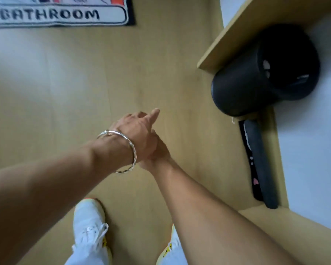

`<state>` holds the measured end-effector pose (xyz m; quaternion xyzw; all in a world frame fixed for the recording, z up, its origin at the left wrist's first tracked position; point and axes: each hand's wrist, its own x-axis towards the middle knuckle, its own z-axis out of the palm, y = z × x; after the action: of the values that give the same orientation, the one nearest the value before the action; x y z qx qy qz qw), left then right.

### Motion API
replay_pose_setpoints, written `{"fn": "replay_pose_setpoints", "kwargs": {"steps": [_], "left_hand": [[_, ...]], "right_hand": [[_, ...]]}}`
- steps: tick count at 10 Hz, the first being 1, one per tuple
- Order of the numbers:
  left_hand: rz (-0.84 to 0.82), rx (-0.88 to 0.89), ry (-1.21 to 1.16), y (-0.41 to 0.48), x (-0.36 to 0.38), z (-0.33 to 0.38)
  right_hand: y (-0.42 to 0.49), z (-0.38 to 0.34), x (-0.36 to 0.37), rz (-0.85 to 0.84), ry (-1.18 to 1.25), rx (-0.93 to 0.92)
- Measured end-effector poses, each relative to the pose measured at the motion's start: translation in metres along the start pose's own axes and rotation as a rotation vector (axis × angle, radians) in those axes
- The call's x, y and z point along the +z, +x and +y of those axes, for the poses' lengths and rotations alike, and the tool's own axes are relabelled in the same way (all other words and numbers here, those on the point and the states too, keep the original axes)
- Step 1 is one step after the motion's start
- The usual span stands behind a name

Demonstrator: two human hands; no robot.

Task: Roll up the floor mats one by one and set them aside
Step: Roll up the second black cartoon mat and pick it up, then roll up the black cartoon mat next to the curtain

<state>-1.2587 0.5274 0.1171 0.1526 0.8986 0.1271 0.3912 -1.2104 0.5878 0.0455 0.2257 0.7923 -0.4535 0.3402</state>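
Both hands met in front of me, above the wooden floor [103, 83]. Left hand [139, 131] had its back to the camera, lay across the right hand [158, 152] and touched it. Of the left fingers [154, 114], one stuck out straight and the rest bent away out of view. I could not tell how far they were closed. The right fingers were hidden behind the left hand, so their state was also unclear. I saw nothing held in either hand. Silver bangle [132, 150] hung on the left wrist.

Mats:
- The BATHROOM mat [61, 14] lay flat on the floor, ahead and to my left, well apart from the hands.
- The dark rolled mat [262, 165] lay on the floor to my right, along a white panel [313, 159], with a patterned edge showing on its left side.

Black bin [256, 83] sat just beyond the roll's far end, partly under a wooden shelf [246, 35]. White shoe [90, 222] showed on the floor below my arms.
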Motion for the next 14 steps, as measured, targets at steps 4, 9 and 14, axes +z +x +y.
{"fn": "replay_pose_setpoints", "kwargs": {"steps": [4, 9, 14], "left_hand": [[0.324, -0.05, 0.167, -0.235, -0.419, -0.054], [0.804, -0.157, 0.303, -0.521, -0.745, -0.026], [0.742, -0.143, 0.446, -0.436, -0.83, 0.043]], "right_hand": [[-0.185, -0.465, -0.127, 0.112, -0.733, -0.512], [-0.499, -0.805, -0.252, 0.277, -1.038, -0.74], [-0.413, -0.857, -0.355, 0.233, -1.293, -0.607]]}}
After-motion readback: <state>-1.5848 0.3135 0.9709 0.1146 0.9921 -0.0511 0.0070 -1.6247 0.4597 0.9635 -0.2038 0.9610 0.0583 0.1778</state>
